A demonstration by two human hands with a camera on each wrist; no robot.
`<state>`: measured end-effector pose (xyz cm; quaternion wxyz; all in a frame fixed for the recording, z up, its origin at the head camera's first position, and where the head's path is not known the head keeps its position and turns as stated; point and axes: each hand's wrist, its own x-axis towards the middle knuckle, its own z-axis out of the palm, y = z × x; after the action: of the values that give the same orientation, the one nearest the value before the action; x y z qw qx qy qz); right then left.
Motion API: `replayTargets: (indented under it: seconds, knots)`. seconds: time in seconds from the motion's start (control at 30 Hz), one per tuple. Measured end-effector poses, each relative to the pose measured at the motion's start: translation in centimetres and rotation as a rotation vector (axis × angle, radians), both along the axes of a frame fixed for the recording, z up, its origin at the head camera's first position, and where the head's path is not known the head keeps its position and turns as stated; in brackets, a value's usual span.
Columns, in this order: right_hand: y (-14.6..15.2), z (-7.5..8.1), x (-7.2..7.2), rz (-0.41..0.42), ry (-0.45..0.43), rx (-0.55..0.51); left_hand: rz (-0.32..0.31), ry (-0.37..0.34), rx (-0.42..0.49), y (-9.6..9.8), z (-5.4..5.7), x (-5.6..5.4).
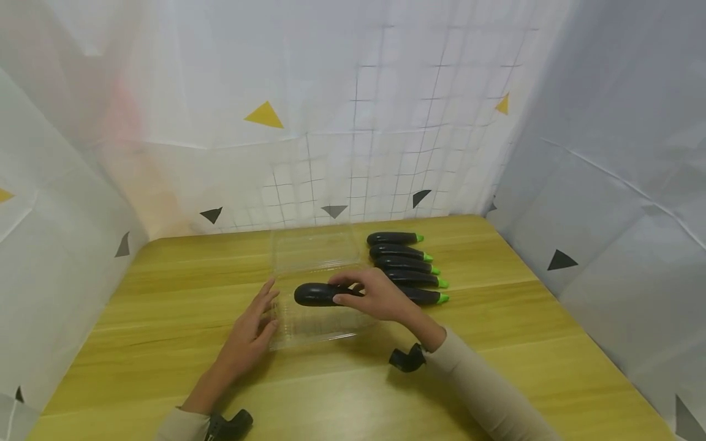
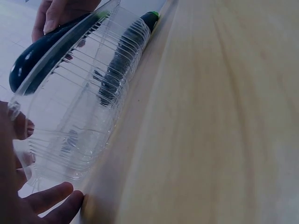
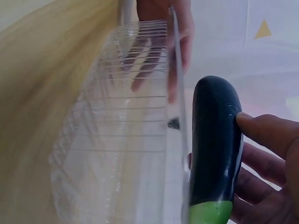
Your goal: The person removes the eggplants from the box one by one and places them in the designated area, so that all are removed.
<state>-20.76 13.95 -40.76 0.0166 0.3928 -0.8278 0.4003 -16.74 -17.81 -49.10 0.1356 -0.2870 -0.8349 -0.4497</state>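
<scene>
Eggplant (image 1: 317,294) is in my right hand (image 1: 380,297), fingers and thumb curled around it, held just above the clear plastic box (image 1: 314,331) on the table (image 1: 496,343). My left hand (image 1: 250,334) has straight, slightly spread fingers touching the box's left edge. I judge this the placing step; next calls for lowering it flat inside. Five more eggplants (image 1: 408,266) lie in a row behind. I can read no labels or writing.

A clear tray (image 1: 317,288) sits mid-surface (image 1: 496,343), its lid section on the far side. The left hand (image 1: 250,334) rests at the tray's left edge. The right hand (image 1: 375,294) holds an eggplant (image 1: 317,294) over the tray. Five more eggplants (image 1: 408,266) lie in a row just right of the tray.
</scene>
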Motion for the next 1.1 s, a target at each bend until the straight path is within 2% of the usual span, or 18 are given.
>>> replayTargets:
  seconds: [0.53, 1.1]
  knots:
    - [2.1, 1.2, 0.0, -0.039, -0.007, -0.037, -0.003, -0.021, 0.014, 0.0, 0.0, 0.0]
    - [4.0, 1.1, 0.2, -0.067, 0.048, -0.057, -0.003, -0.014, -0.007, 0.0, 0.2, 0.1]
